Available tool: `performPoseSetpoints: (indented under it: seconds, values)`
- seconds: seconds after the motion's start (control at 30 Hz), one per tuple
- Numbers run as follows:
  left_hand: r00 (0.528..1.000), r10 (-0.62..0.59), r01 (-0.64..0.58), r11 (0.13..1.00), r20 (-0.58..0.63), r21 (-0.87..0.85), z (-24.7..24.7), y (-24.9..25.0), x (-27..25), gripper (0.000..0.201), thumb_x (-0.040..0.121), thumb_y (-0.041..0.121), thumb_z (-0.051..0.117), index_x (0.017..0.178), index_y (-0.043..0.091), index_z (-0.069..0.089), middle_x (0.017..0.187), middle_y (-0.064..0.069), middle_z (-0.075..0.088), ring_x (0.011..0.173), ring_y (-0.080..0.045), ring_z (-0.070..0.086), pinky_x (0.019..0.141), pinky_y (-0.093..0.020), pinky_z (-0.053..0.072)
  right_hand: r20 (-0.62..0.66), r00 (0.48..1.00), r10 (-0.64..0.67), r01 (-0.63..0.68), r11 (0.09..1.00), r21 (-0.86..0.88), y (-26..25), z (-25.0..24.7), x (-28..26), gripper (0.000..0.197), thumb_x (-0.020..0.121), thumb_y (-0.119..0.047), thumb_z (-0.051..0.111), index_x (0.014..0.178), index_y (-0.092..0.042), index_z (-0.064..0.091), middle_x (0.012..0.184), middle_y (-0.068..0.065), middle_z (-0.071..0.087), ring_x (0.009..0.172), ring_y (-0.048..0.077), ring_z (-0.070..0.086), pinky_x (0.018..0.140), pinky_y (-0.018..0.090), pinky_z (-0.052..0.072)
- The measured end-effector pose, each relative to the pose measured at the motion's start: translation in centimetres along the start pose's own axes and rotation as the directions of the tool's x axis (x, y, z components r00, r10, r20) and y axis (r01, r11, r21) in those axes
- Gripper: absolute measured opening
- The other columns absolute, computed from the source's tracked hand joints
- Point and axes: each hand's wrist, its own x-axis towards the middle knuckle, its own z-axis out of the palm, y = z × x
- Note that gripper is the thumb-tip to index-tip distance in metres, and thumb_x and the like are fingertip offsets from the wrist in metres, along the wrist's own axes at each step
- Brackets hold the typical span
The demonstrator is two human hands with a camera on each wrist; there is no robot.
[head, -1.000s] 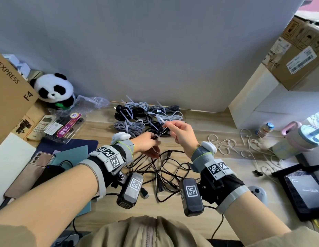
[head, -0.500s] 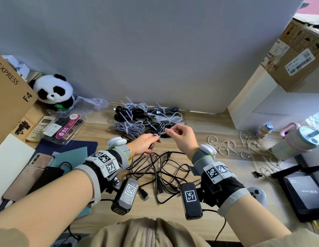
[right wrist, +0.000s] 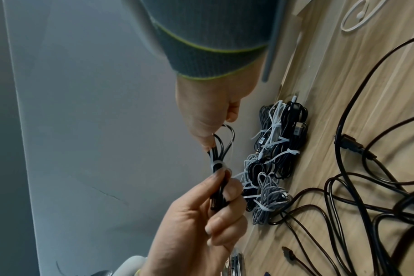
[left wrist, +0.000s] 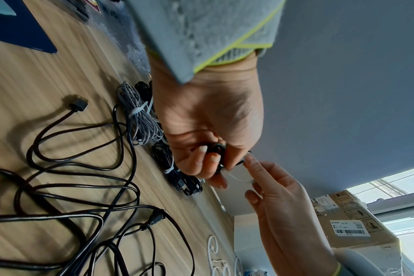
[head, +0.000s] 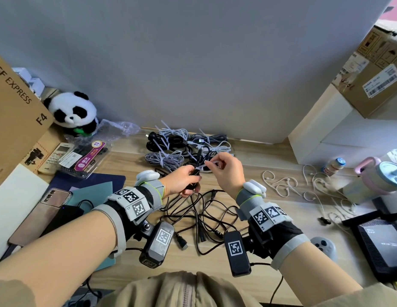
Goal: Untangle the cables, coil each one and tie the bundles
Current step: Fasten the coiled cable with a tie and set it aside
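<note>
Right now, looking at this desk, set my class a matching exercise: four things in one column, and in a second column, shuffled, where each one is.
Things:
1. black coiled cable
2. panda toy
3. loose black cables
4. tied bundles

Places:
A. far left, by the cardboard box
B. sprawled on the desk between the wrists
C. held up in the left hand
D. in a group by the wall

Pairs: 1-C, 2-A, 3-B, 4-D

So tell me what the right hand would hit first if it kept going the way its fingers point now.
The right hand points left, toward the left hand. First in line is the black cable bundle with its white zip tie, then the left hand's fingers. Depth looks nearly shared, so contact seems immediate.
</note>
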Motion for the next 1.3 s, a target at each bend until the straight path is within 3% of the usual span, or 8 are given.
performPoseSetpoints:
  seconds: [0.13,0.33,0.57,0.7,0.93,1.07,1.23,1.3]
  values:
    - [1.0,-0.004,0.003,0.999,0.016,0.049,0.1,0.0,0.1,0.017,0.098,0.003,0.038,0.083,0.009,0.037,0.06,-0.012,0.046,0.028,-0.006,0.028,0.034,-0.01,0.02,0.01,1.0,-0.014,0.014,1.0,-0.006,0.2,0.0,-0.2,0.018,0.082,-0.019,0.073,0.07,-0.011,0.061,0.057,-0.011,0.042,0.056,0.006,0.037,0.056,0.021,0.032]
    - [1.0,-0.015,0.014,0.99,0.004,0.141,0.4,-0.3,0.1,0.016,0.099,0.008,0.04,0.086,0.01,0.049,0.056,-0.005,0.041,0.028,-0.003,0.024,0.031,-0.01,0.017,0.062,0.998,0.013,-0.012,1.0,-0.022,0.5,-0.1,-0.5,0.018,0.083,-0.019,0.071,0.071,-0.01,0.061,0.056,-0.01,0.039,0.054,0.007,0.034,0.053,0.02,0.028]
    - [0.997,0.052,-0.03,0.939,-0.056,0.343,0.5,-0.9,0.3,0.012,0.097,0.01,0.043,0.094,0.01,0.055,0.055,-0.002,0.044,0.03,-0.002,0.03,0.032,-0.014,0.024,0.139,0.984,0.115,-0.112,0.993,-0.028,0.5,-0.3,-0.5,0.02,0.084,-0.019,0.07,0.068,-0.013,0.059,0.051,-0.01,0.035,0.05,0.008,0.031,0.054,0.026,0.028]
    - [0.997,0.057,-0.022,0.875,-0.058,0.483,0.3,-1.2,0.6,0.011,0.096,0.01,0.045,0.099,0.006,0.055,0.055,-0.001,0.048,0.031,-0.002,0.035,0.035,-0.016,0.028,0.148,0.982,0.116,-0.112,0.993,-0.036,0.3,0.0,-0.9,0.021,0.084,-0.02,0.071,0.068,-0.015,0.058,0.05,-0.011,0.035,0.049,0.007,0.033,0.05,0.018,0.026]
    - [0.996,0.088,-0.064,0.811,-0.014,0.581,0.4,-1.2,0.5,0.016,0.093,0.008,0.046,0.082,0.017,0.051,0.055,-0.001,0.051,0.033,-0.002,0.037,0.039,-0.018,0.03,0.171,0.967,0.19,-0.182,0.982,-0.059,1.0,0.3,-1.1,0.02,0.084,-0.02,0.07,0.068,-0.012,0.06,0.052,-0.009,0.035,0.052,0.007,0.032,0.053,0.025,0.028]
    - [0.998,0.06,-0.065,0.752,0.03,0.656,0.8,-0.8,0.6,0.02,0.094,0.007,0.046,0.077,0.018,0.048,0.055,0.002,0.049,0.033,0.0,0.041,0.042,-0.014,0.031,0.243,0.957,0.159,-0.141,0.986,-0.091,0.7,0.5,-1.5,0.015,0.082,-0.021,0.071,0.071,-0.013,0.065,0.054,-0.01,0.037,0.055,0.007,0.034,0.055,0.027,0.03]
    - [1.0,0.019,-0.01,0.85,-0.011,0.527,0.5,-1.1,0.9,0.014,0.096,0.009,0.046,0.091,0.002,0.056,0.051,0.003,0.046,0.034,-0.003,0.033,0.038,-0.017,0.027,0.256,0.93,0.264,-0.278,0.96,0.022,1.2,0.5,-2.0,0.025,0.094,-0.027,0.057,0.072,-0.015,0.062,0.057,-0.006,0.043,0.052,0.008,0.037,0.054,0.022,0.036]
    - [1.0,0.009,0.0,0.895,-0.017,0.446,0.3,-1.0,0.9,0.02,0.099,0.016,0.043,0.102,0.0,0.056,0.054,0.004,0.043,0.038,-0.006,0.031,0.037,-0.016,0.024,0.252,0.908,0.334,-0.366,0.926,0.094,1.6,0.6,-2.0,0.03,0.097,-0.026,0.051,0.069,-0.02,0.057,0.063,-0.005,0.051,0.053,0.011,0.044,0.063,0.038,0.048]
